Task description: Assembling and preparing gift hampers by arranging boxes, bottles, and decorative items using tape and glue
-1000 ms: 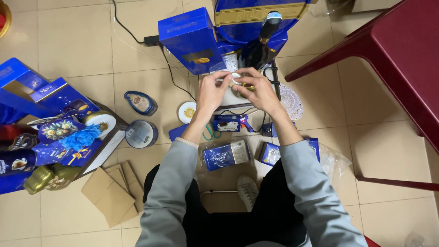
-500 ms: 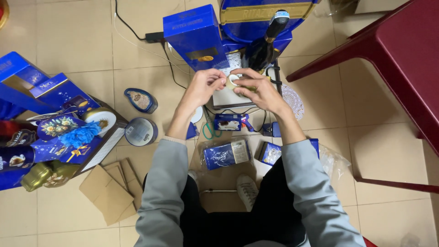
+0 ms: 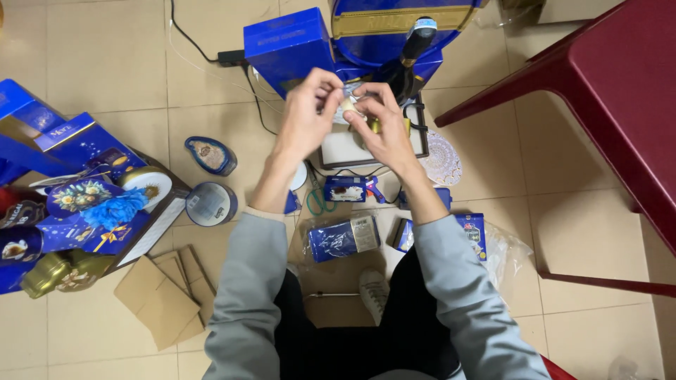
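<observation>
While both hands meet above the tiled floor (image 3: 105, 63), left hand (image 3: 304, 116) and right hand (image 3: 384, 130) pinching one small pale object (image 3: 347, 105), blue gift box (image 3: 289, 46) behind, scissors (image 3: 318, 203) below.

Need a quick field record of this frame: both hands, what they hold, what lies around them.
left hand: raised, fingertips pinching a small pale item
right hand: raised, fingertips on the same item
item identity: too small to tell
below hands: white tray, scissors, blue wrapped packet
left of hands: round tin, cardboard pieces, open blue gift box
behind hands: blue box, dark bottle
right side: red table
surface: tiled floor
</observation>
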